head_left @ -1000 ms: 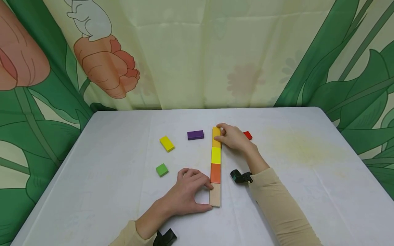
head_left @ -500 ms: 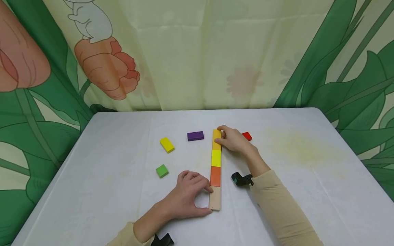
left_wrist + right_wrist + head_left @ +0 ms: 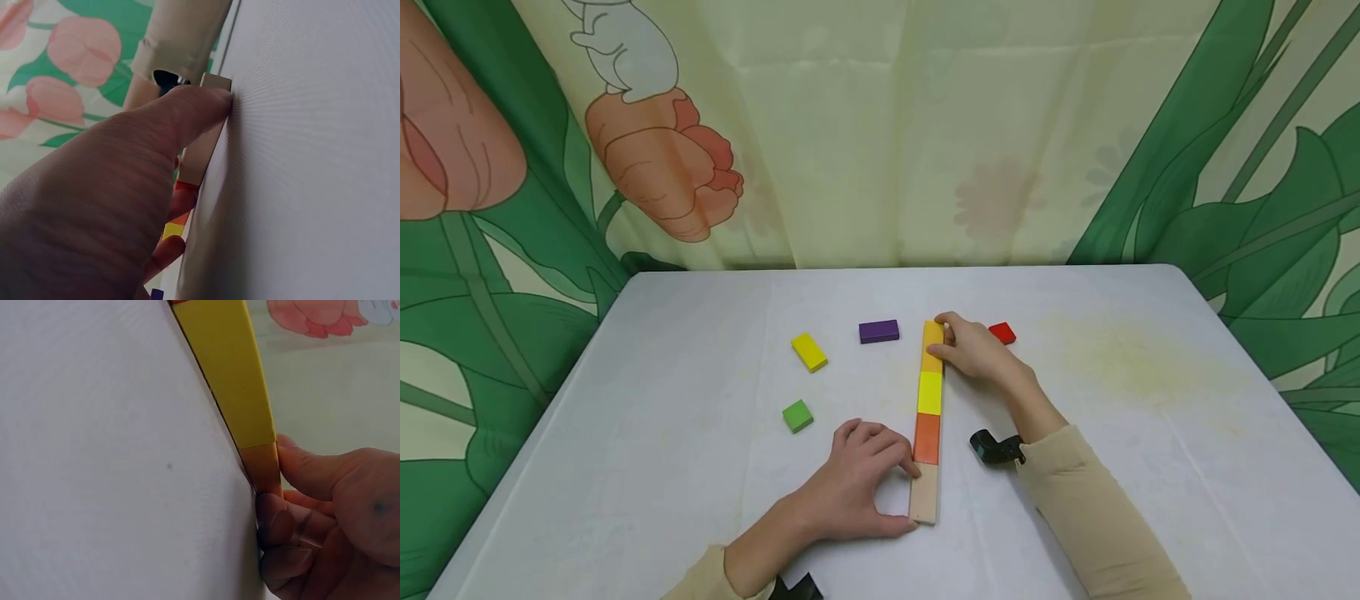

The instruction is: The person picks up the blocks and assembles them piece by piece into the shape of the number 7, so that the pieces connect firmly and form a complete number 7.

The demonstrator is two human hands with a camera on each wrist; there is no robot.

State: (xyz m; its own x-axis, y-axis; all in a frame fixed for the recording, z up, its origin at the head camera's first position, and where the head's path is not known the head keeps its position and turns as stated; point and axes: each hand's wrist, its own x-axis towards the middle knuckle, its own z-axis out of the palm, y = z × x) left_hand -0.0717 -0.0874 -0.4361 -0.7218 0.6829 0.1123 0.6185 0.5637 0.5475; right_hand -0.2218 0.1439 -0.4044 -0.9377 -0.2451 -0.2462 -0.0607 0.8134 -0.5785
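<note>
Several wooden blocks lie end to end in a row on the white table. At the near end is a plain wood block (image 3: 923,493). My left hand (image 3: 857,487) grips it, thumb at its near end and a fingertip on its left edge. Beyond it come an orange block (image 3: 927,438), a yellow block (image 3: 929,392) and, at the far end, an amber block (image 3: 932,344). My right hand (image 3: 977,348) pinches the amber block between thumb and fingers. The right wrist view shows that thumb (image 3: 306,469) against the block's side near the yellow joint.
Left of the row lie a purple block (image 3: 878,332), a second yellow block (image 3: 808,352) and a green block (image 3: 797,416). A red block (image 3: 1002,332) sits just behind my right hand. The patterned curtain (image 3: 880,142) hangs past the table's far edge.
The row has slid a little toward me, both hands moving along with it, and its far end has leaned slightly right. More of the red block shows.
</note>
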